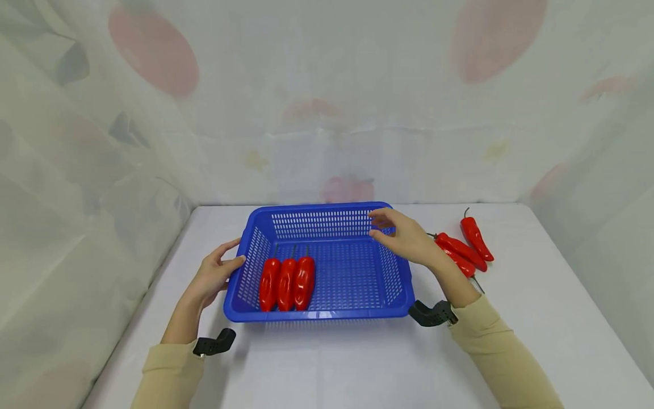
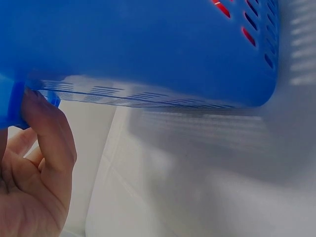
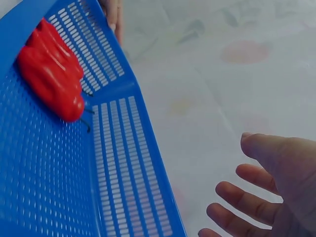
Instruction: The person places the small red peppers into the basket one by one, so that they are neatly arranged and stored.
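While pinching the left rim of a blue plastic basket with slotted walls (image 1: 337,314) between the thumb and curled fingers of the left hand (image 1: 210,276), held the right hand (image 1: 406,236) by the far right corner, fingers loosely parted around nothing, nearer than the left to three glossy red, tapering peppers (image 1: 462,251) off to its right on the smooth white table (image 1: 327,369), long axes slanting towards the near right. Saw three more shiny, plump red peppers (image 1: 286,285) inside the basket's left part, side by side, thin dark stems pointing towards the far wall.
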`<state>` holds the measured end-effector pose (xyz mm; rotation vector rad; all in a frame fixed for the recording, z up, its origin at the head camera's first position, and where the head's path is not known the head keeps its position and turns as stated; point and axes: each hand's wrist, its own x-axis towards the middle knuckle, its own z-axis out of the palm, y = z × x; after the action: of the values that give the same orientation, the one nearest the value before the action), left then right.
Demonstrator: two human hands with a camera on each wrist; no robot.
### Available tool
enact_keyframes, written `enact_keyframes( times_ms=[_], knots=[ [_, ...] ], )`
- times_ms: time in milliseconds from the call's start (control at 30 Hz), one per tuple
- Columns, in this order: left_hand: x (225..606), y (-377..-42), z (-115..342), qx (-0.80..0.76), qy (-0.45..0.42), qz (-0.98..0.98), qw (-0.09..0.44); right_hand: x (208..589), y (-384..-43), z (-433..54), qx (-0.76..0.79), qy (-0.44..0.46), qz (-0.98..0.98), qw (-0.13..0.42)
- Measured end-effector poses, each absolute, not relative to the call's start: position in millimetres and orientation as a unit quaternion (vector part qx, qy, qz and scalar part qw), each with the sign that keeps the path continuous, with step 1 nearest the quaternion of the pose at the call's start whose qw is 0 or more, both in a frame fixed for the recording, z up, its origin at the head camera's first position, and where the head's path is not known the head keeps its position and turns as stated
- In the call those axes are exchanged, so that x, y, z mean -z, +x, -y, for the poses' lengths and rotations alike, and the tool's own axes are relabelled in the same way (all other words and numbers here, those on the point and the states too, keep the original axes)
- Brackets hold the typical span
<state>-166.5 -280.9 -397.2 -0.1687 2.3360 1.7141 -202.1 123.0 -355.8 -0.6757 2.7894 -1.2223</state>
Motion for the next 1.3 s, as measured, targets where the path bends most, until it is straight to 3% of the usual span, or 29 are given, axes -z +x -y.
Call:
enact_keyframes(
  times_ms=[500, 933, 1167, 1300],
  knots=[
    [422, -179, 295, -0.584, -0.062, -0.802, 0.111, 385, -191, -180, 0.397, -0.142, -0.906, -0.032],
    [420, -174, 293, -0.578, -0.065, -0.806, 0.110, 421, -187, -230, 0.388, -0.078, -0.916, -0.069],
    [418, -173, 291, -0.579, -0.068, -0.805, 0.112, 507, -215, -286, 0.369, -0.031, -0.921, -0.116],
    [416, -172, 290, -0.580, -0.072, -0.803, 0.116, 526, -216, -299, 0.370, -0.017, -0.921, -0.123]
  ],
)
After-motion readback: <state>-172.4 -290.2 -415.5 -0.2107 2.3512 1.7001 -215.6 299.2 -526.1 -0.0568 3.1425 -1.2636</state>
